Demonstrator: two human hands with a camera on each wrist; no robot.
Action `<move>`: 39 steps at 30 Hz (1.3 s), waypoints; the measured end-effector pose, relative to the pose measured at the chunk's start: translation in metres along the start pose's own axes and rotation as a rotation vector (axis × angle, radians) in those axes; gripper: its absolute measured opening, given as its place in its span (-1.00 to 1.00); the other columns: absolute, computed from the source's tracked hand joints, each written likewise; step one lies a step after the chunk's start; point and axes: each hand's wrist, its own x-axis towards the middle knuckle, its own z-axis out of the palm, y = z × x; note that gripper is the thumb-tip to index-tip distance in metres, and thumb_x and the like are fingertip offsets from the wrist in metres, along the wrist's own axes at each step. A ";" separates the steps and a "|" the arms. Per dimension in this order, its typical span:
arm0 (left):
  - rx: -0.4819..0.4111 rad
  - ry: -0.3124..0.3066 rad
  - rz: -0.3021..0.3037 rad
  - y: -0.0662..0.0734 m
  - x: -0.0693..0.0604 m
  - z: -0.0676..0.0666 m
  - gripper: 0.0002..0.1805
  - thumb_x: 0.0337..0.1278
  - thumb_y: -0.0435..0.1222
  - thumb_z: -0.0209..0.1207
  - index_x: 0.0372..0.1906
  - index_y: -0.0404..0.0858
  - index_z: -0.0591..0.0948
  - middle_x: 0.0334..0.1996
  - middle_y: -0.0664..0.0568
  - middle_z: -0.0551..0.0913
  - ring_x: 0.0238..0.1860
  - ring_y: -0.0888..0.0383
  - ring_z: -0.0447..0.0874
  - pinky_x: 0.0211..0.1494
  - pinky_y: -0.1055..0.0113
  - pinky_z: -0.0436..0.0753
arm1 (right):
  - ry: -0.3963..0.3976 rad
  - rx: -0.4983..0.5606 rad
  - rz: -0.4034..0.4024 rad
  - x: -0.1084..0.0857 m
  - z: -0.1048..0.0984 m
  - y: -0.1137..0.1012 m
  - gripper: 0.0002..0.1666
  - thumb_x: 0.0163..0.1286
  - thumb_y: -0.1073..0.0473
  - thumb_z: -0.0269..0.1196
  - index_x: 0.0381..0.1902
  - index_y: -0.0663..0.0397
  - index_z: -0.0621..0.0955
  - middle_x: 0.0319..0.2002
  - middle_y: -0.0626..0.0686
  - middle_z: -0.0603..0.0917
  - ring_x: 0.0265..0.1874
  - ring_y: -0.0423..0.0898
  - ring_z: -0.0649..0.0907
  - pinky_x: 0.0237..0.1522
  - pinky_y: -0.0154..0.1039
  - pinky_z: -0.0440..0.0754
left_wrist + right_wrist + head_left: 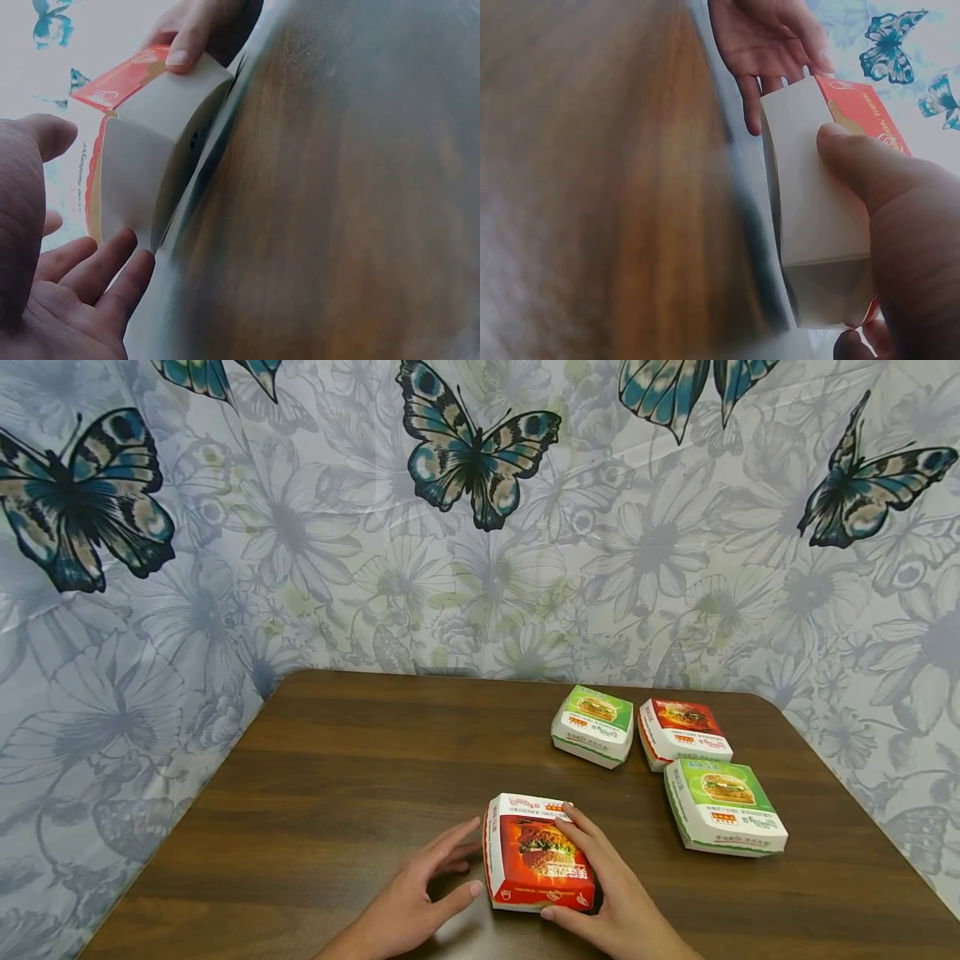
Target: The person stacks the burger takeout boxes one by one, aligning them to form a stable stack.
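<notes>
A red and white burger box [536, 856], printed with a burger picture, sits at the near middle of the brown table. My right hand [611, 885] grips it from the right side, thumb on the near face and fingers at the far right edge; the right wrist view shows the thumb [855, 157] pressed on the box's white side. To the left of the box is my left hand [416, 889], fingers spread and loosely bent, with a small gap to the box in the head view. In the left wrist view its fingertips [139, 262] are near the box's white side.
Toward the back right of the wooden table [360, 760] stand a green and white burger box [592, 725], a red and white box [684, 731] and a larger-looking green and white box [725, 806] touching or close to it. Behind hangs a butterfly-patterned cloth [480, 593].
</notes>
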 end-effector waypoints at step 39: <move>0.082 0.030 0.084 -0.008 0.002 0.004 -0.25 0.35 -0.07 0.33 0.55 0.04 0.30 0.48 0.13 0.32 0.33 0.12 0.49 0.22 0.23 0.67 | -0.096 0.087 -0.063 -0.002 0.001 0.004 0.12 0.33 -0.17 0.44 0.66 -0.18 0.10 0.69 0.04 -0.06 0.62 -0.38 -0.12 0.42 -0.61 0.00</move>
